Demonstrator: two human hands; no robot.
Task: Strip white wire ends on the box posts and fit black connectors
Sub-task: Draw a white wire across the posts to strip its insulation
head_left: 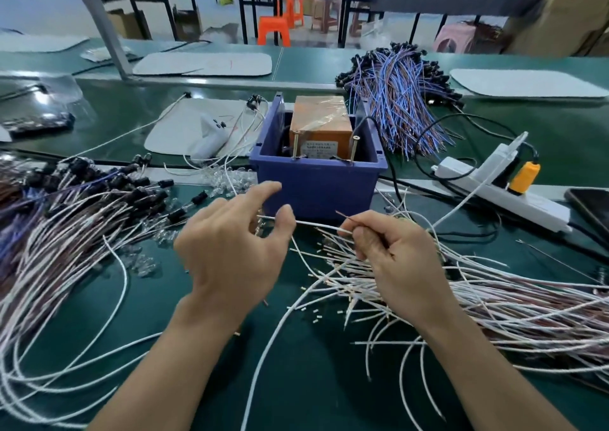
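Bench [313, 381], green-topped, carrying all parts shown. Loose white wires lie in a spread heap [494, 305] at the right, beneath and beside the right forearm. A second heap [66, 226] at the left consists of wires already fitted with black connectors [138, 181]. A bundle of blue and purple wires [395, 100] lies behind the box on the right.

Blue box [316, 183] stands at centre, just beyond both hands. It contains an orange block [321, 117] wrapped in clear tape. Two upright metal posts [354, 148] rise at the near edge of the block, inside the front wall of the box. A white power strip [504, 193] lies to the right of the box, with a yellow plug [524, 178] seated in it.

Left hand [230, 252] and right hand [395, 259] are raised over the bench in front of the box, with a single white wire [316, 225] stretched between them. The right fingers [359, 232] pinch this wire close to its bare copper end [344, 217], which points up and left, clear of the posts. The left thumb lies across the wire and the forefinger is extended above it. Whether the hidden left fingers grip the wire cannot be told.

Short white scraps of insulation [313, 318] are scattered on the bench between the forearms.
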